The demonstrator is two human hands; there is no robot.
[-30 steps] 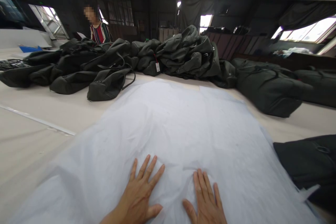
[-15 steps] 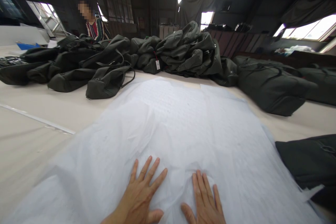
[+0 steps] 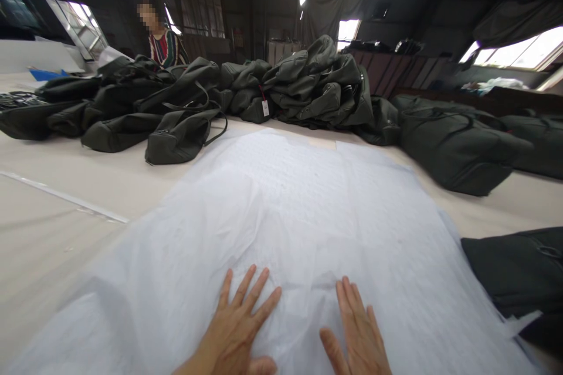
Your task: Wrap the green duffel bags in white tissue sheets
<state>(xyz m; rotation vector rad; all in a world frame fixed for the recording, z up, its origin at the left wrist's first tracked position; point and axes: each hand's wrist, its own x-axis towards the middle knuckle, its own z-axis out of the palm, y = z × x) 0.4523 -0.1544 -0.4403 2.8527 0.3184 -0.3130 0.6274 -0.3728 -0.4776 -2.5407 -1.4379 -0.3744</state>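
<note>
Thin white sheets of tissue-like paper [image 3: 303,211] lie spread over the table in front of me, lightly creased. My left hand [image 3: 240,325] rests flat on the sheet with its fingers spread. To its right, my right hand [image 3: 358,331] lies on the same sheet, fingers straight and thumb apart. Neither hand grips anything. Small wrinkles show in the paper between and just beyond the fingers. A dark bag [image 3: 519,269] lies at the right, beside the sheet's edge.
Dark green bags are heaped along the far side, with a tall pile [image 3: 321,82] in the middle and a full bag [image 3: 457,146] at right. One bag with a strap [image 3: 180,137] lies near the sheet's far left. A person [image 3: 165,47] in a striped top stands behind.
My right hand has slid a little to the right and slightly forward over the paper. The left hand stays nearly in place. The person in the background has shifted slightly right.
</note>
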